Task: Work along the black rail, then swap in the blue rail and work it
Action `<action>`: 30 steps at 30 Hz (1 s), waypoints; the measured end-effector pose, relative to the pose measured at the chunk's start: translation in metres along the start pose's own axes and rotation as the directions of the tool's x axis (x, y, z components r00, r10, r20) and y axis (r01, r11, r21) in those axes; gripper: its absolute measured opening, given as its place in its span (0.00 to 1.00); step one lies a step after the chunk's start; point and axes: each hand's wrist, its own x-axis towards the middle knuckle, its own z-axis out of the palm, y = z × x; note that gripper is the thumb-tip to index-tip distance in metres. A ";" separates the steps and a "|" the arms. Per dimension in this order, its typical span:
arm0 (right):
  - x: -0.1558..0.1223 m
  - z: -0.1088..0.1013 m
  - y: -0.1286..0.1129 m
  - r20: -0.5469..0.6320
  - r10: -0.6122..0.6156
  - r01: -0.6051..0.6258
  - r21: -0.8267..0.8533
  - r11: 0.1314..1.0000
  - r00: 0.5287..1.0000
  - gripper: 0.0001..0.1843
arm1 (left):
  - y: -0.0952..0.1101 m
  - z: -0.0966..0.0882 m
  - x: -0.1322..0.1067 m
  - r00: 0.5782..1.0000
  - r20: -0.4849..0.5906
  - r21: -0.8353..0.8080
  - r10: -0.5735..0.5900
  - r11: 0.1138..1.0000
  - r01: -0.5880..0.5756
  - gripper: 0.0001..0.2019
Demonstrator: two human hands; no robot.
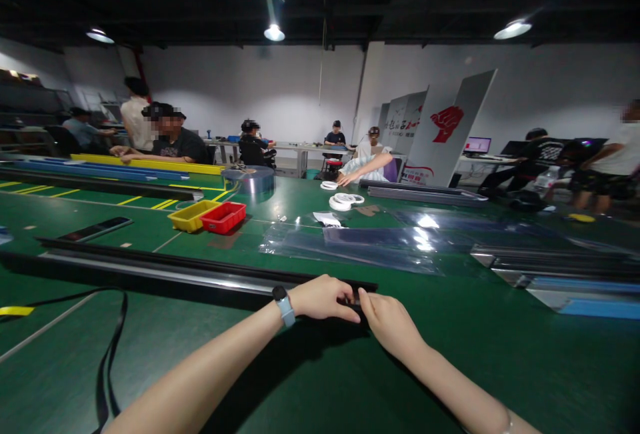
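A long black profile (200, 279) with a shiny lengthwise channel lies across the green table in front of me. My left hand (325, 297), with a watch (283, 305) on its wrist, is curled over the profile's right end, thumb toward me and fingers over the far side. Right beside it, at the very tip, my right hand (393, 324) is closed with thumb and index finger together. Whatever is pinched there is too small or hidden to name. The two hands almost touch.
Beyond lie a yellow bin (194, 216), a red bin (223, 218), a phone (95, 229), white tape rolls (343, 202) and clear plastic film (370, 244). More profiles (560, 274) rest at the right. A black strap (113, 347) lies front left. Several people sit or stand around.
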 end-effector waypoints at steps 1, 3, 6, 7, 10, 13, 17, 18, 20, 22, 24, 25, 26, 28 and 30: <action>-0.001 0.000 0.000 -0.006 0.008 -0.008 0.008 1.000 1.000 0.27 | 0.000 0.000 0.000 1.000 0.002 -0.002 -0.003 1.000 0.003 0.18; -0.002 0.000 -0.001 -0.024 0.016 -0.016 0.014 1.000 1.000 0.27 | 0.000 0.000 0.000 1.000 0.004 -0.002 -0.011 1.000 0.011 0.18; -0.001 0.000 -0.001 -0.038 -0.003 0.003 0.009 1.000 0.999 0.28 | 0.001 0.000 -0.001 1.000 0.004 -0.012 -0.015 1.000 0.016 0.18; -0.001 0.000 -0.001 -0.036 -0.014 0.014 0.007 1.000 0.999 0.28 | 0.001 0.000 -0.001 1.000 0.002 -0.020 -0.013 1.000 0.013 0.18; 0.001 0.000 0.000 -0.027 -0.034 0.034 0.000 0.999 0.999 0.27 | 0.000 0.000 -0.001 1.000 0.000 -0.026 -0.001 1.000 0.001 0.18; 0.000 0.001 0.000 -0.034 -0.034 0.034 0.000 0.999 0.999 0.27 | 0.000 0.000 -0.002 1.000 0.003 0.009 0.007 1.000 -0.007 0.18; -0.002 0.001 0.000 -0.096 -0.052 0.050 -0.026 0.998 0.994 0.25 | 0.003 0.000 -0.003 1.000 -0.018 0.073 0.020 0.997 -0.018 0.17; -0.003 0.001 0.000 -0.112 -0.064 0.060 -0.039 0.997 0.992 0.24 | 0.004 0.000 -0.003 0.999 -0.023 0.090 0.025 0.996 -0.023 0.17; -0.003 0.000 0.000 -0.124 -0.093 0.086 -0.058 0.995 0.988 0.22 | 0.006 0.000 -0.004 0.999 -0.031 0.128 0.042 0.991 -0.038 0.16; -0.002 0.000 0.000 -0.116 -0.110 0.102 -0.068 0.992 0.987 0.22 | 0.006 0.001 -0.004 0.998 -0.042 0.181 0.055 0.982 -0.047 0.16; -0.002 -0.001 0.000 -0.097 -0.102 0.095 -0.076 0.993 0.990 0.22 | 0.006 0.003 -0.004 0.997 -0.054 0.236 0.054 0.971 -0.040 0.17; -0.001 -0.002 0.000 -0.084 -0.097 0.090 -0.081 0.993 0.992 0.22 | 0.006 0.005 -0.004 0.997 -0.057 0.260 0.048 0.965 -0.032 0.18; -0.001 -0.002 -0.001 -0.071 -0.094 0.088 -0.086 0.992 0.993 0.22 | 0.005 0.007 -0.004 0.998 -0.057 0.280 0.041 0.960 -0.024 0.18; -0.001 -0.003 -0.002 -0.059 -0.095 0.089 -0.098 0.991 0.994 0.22 | 0.004 0.009 -0.005 0.998 -0.058 0.310 0.031 0.951 -0.011 0.18; -0.003 -0.003 -0.004 -0.078 -0.089 0.079 -0.124 0.989 0.993 0.22 | 0.003 0.011 -0.005 0.998 -0.063 0.330 0.028 0.944 -0.005 0.18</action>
